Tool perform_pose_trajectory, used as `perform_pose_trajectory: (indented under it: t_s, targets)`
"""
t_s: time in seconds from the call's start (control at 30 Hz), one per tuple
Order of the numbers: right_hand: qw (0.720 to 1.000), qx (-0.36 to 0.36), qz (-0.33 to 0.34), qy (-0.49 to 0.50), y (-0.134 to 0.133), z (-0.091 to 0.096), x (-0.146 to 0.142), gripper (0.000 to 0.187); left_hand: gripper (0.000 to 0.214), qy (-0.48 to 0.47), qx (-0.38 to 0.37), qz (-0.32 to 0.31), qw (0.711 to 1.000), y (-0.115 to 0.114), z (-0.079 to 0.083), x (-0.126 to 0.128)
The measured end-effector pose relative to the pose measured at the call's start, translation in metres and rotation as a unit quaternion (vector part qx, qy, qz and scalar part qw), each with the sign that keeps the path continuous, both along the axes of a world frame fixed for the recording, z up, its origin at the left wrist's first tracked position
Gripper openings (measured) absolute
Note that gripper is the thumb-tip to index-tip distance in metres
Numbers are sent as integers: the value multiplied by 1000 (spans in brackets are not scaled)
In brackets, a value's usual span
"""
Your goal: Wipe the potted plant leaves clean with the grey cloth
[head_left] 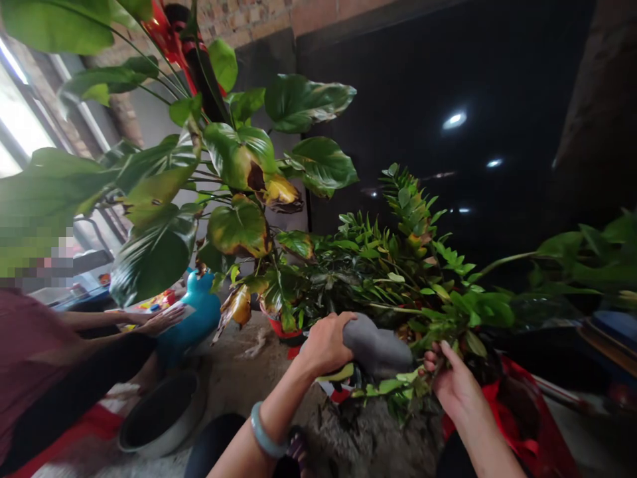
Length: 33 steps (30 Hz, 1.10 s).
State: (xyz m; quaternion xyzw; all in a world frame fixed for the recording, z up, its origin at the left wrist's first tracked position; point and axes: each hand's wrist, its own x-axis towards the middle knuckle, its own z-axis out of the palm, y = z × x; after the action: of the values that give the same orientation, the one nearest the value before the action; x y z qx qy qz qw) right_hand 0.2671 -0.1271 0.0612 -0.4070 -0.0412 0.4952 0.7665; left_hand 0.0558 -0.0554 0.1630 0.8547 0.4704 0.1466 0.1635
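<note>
From the head camera I look down at my left hand (pixel 326 344), curled tight around the top of a grey cloth (pixel 375 348), a soft rounded lump that it grips firmly from above, a pale green bangle (pixel 263 431) on that wrist. My right hand (pixel 452 378) is half closed, fingers pinched loosely about a thin stem of the low leafy plant (pixel 398 265) just beside the cloth; I judge it is steadying the frond rather than pulling it. The step in hand looks to me like wiping the foliage: one hand holds the stem taut, the other brings the cloth against the leaves. The next move would call for a light stroke along the frond, with the right hand keeping a gentle hold so the small leaflets do not tear off. The plant sits straight in front of me, its many narrow glossy leaflets mostly deep green, a few yellowed near the tips; its pot is hidden below the leaves and I cannot tell its shape. Behind it to the left rises a taller broad-leaved plant (pixel 239 166) with brown, scorched patches. Further left another person's hand (pixel 159 322) rests on a blue toy (pixel 196 318), well apart from mine, and a dark bowl (pixel 162 415) lies on the floor.
</note>
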Motion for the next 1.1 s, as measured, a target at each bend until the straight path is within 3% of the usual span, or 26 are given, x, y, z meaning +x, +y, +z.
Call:
perform_pose_trajectory:
  t_s: [0.1,0.2,0.27,0.33,0.47,0.53,0.63,0.73,0.8,0.9,1.0,1.1]
  targets:
    - [998,-34,-18,42,-5,4,3,24,60,-122,3,18,992,-2,21,-15]
    - [999,-26,-12,41,-6,9,2,26,56,-223,66,101,967,10,51,-14]
    - [999,-18,-8,29,-5,11,0,28,51,-229,84,135,960,19,54,-6]
    - [1000,-20,-3,24,-3,12,-1,28,45,-189,69,131,971,20,40,5]
    - [999,-44,-7,22,-5,12,-1,26,43,-69,-19,62,996,3,-13,12]
    - [998,-50,-17,20,-8,11,1,25,43,-74,-66,36,994,-6,-24,7]
    - [999,-35,-20,16,-11,9,4,27,39,-190,-62,37,979,-2,-6,-3]
    - [999,-19,-15,23,-9,9,4,27,41,-299,25,70,951,19,29,-2]
    - [999,-24,-11,24,-5,11,0,26,48,-304,87,108,943,30,40,8]
    - [999,-44,-16,13,-1,12,-6,28,53,-176,97,112,973,28,25,26]
    - [998,-61,-26,6,-2,10,-8,27,49,-7,1,0,1000,9,-8,29]
    - [997,-65,-31,-1,-8,6,-2,27,44,-37,-61,-32,997,-4,-15,13]
